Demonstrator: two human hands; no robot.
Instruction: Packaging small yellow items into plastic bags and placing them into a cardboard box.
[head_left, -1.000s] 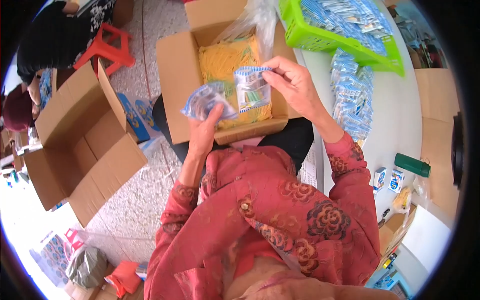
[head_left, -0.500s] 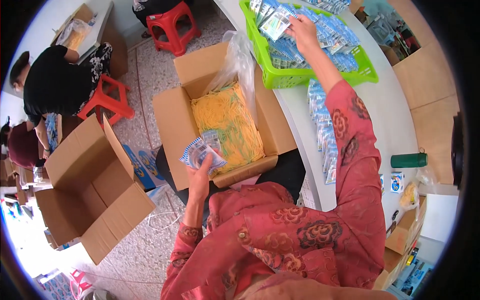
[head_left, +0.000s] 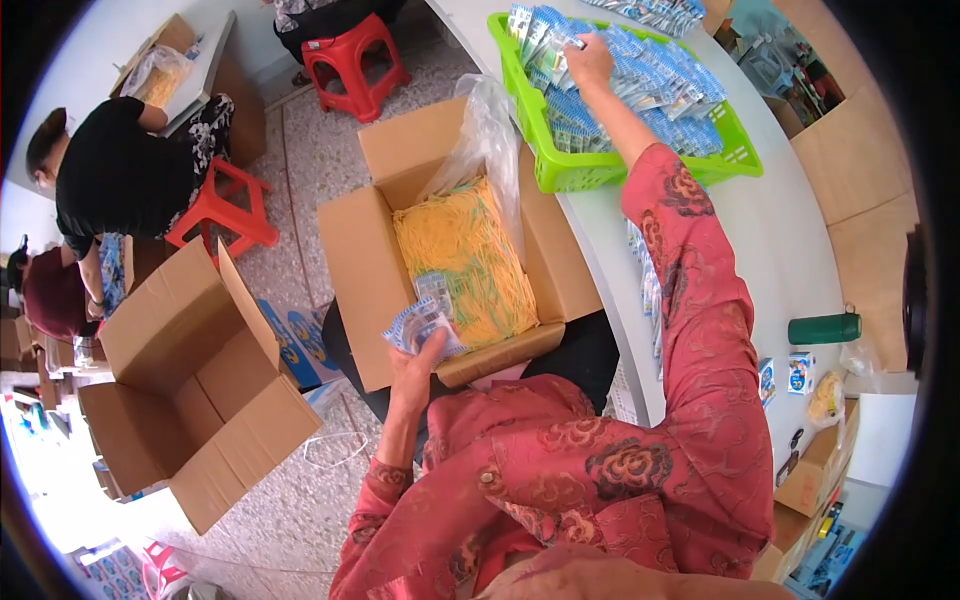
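My left hand (head_left: 410,378) holds a few small blue-and-white plastic packets (head_left: 424,322) between thumb and fingers. They hover over the near left corner of an open cardboard box (head_left: 352,285). Inside the box lies a mass of thin yellow and green strands (head_left: 455,235), their kind hard to make out. My right hand (head_left: 590,65) reaches into a bright green plastic basket (head_left: 590,172) on the table. Its fingers close on a packet among the many blue-and-white packets (head_left: 650,75) there; the fingertips are partly hidden.
A clear plastic bag (head_left: 490,120) hangs over the box's far side. An emptied-looking open carton (head_left: 215,390) stands at left. More packets (head_left: 648,270) lie on the white table (head_left: 740,250), with a green bottle (head_left: 825,329) to the right. A person (head_left: 125,165) sits near a red stool (head_left: 222,215).
My right hand has drawn slightly left and nearer the packets in the basket; the packet it held out flat no longer shows separately. My left hand and its packets have shifted slightly right and down.
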